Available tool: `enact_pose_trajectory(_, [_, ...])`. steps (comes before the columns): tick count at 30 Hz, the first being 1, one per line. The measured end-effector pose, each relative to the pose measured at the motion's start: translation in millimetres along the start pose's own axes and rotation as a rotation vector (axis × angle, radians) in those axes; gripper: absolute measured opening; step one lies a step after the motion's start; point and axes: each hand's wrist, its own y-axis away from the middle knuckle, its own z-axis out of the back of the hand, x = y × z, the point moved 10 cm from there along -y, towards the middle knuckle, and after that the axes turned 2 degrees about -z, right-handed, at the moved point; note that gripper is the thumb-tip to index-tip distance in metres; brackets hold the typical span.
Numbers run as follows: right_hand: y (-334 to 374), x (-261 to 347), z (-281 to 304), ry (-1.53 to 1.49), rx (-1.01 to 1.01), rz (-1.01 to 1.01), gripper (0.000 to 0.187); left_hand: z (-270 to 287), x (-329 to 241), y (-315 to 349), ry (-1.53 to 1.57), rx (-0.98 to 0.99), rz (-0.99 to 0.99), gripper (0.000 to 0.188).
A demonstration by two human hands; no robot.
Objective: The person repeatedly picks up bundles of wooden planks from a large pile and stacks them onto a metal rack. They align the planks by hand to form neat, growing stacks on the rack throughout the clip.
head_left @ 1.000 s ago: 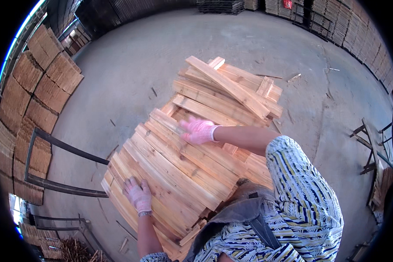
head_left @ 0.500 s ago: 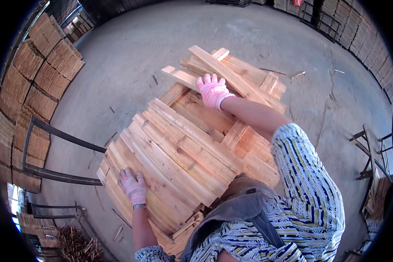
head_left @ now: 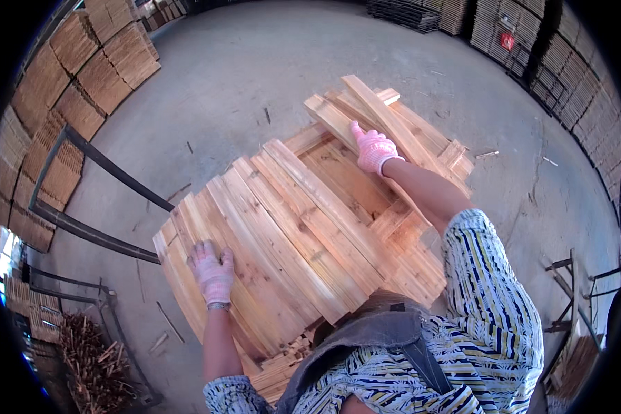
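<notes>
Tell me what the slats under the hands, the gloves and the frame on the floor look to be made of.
Slats: bare, unfinished sawn wood, pale with reddish grain streaks.
Gloves on the left hand and right hand: knitted fabric, probably cotton, pink-speckled with ribbed cuffs.
Frame: dark, dull bars, likely painted or weathered steel.

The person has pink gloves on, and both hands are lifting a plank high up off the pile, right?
Not quite. The gloves are pink, but the head view shows the left hand lying flat on the stacked planks and the right hand resting on the farther planks. Nothing is lifted.
</notes>
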Motion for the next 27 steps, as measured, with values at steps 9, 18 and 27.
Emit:
enact_pose_trajectory(9, [51,80,-65,-0.389,0.230,0.187,0.086,-7,5,-2,-0.109,0.008,0.030,0.058])
enact_pose_trajectory(18, [34,34,43,-0.381,0.122,0.278,0.073,-7,17,1,-0.064,-0.050,0.020,0.059])
enact_pose_trajectory(27, [-13,-99,39,-0.128,-0.011,0.016,0.078,-5,5,1,-0.075,-0.097,-0.004,0.058])
